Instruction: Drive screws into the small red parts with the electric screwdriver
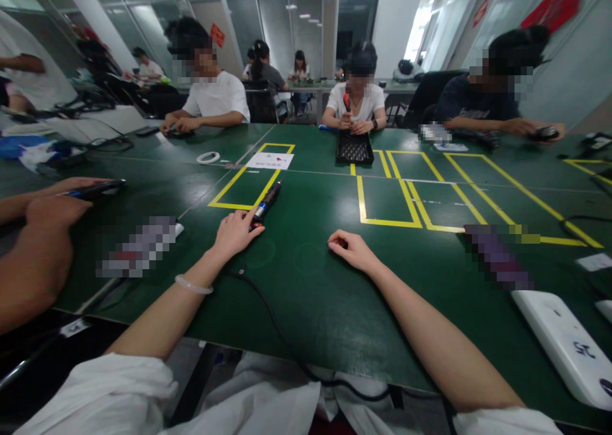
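Note:
My left hand [234, 233] lies on the green table with its fingers stretched out and its thumb apart. Its index finger touches a slim dark cylindrical tool [268, 200] with a blue section; the near end, with a bit of orange, is partly hidden between finger and thumb. My right hand [351, 249] rests on its side on the table, fingers curled in, and I see nothing in it. A black cable [261, 301] runs between my forearms over the table edge.
Yellow tape outlines [389, 223] mark the table [306, 320]. A white sheet [270, 161] lies ahead, and a black tray [354, 149] stands before a person opposite. A white power bank [561, 346] is at right. A neighbour's arm [43, 250] reaches in at left.

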`<state>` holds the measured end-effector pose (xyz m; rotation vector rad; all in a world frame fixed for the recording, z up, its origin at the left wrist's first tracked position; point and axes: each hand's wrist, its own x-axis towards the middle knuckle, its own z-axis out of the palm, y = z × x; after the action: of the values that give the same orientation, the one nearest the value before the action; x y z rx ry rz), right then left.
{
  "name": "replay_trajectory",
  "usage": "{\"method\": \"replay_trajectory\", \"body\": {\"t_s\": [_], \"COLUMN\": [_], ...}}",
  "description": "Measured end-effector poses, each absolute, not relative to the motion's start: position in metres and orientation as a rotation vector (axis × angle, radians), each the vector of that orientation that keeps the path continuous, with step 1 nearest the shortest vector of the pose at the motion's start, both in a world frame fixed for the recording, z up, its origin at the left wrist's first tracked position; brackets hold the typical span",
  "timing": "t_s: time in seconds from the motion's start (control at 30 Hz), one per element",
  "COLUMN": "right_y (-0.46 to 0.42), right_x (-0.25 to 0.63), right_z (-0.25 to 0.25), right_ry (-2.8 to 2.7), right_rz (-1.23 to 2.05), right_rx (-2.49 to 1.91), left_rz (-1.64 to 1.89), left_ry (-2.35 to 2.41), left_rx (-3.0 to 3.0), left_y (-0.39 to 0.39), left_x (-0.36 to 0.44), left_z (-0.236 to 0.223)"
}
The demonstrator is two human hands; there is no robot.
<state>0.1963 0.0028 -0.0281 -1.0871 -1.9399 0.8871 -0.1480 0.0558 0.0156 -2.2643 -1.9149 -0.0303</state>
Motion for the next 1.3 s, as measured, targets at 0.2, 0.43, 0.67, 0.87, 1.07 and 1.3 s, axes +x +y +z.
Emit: {"method": "replay_trajectory", "body": {"t_s": [0.2, 0.43, 0.67, 0.87, 1.07, 1.3], "right_y": [0.002, 0.002, 0.001, 0.000, 0.000, 0.001], "right_x": [0.196, 0.196, 0.195, 0.195, 0.194, 0.194], "right_z": [-0.026, -0.025, -0.023, -0.021, -0.023, -0.025], "right_ry": [-1.955, -1.961, -1.957, -1.959, -1.960, -1.967], "right_rz": [0.879, 0.882, 0.896, 0.898, 0.895, 0.886], "right_rx": [-1.094, -1.099, -1.102, -1.100, -1.103, -1.107], "left_rz": [0.020, 0.040, 0.035, -0.086, -0.072, -0.392], "left_ry": [-2.035, -2.133, -2.175, -2.085, -2.100, -1.975], "left_rx": [-2.152, -2.072, -2.019, -1.937, -1.917, -2.450], "left_y": [0.083, 0.105, 0.108, 0.087, 0.083, 0.065], "left_x": [-0.204, -0.242, -0.245, -0.221, -0.201, -0.101], "left_z": [0.009, 0.007, 0.016, 0.020, 0.033, 0.047]}}
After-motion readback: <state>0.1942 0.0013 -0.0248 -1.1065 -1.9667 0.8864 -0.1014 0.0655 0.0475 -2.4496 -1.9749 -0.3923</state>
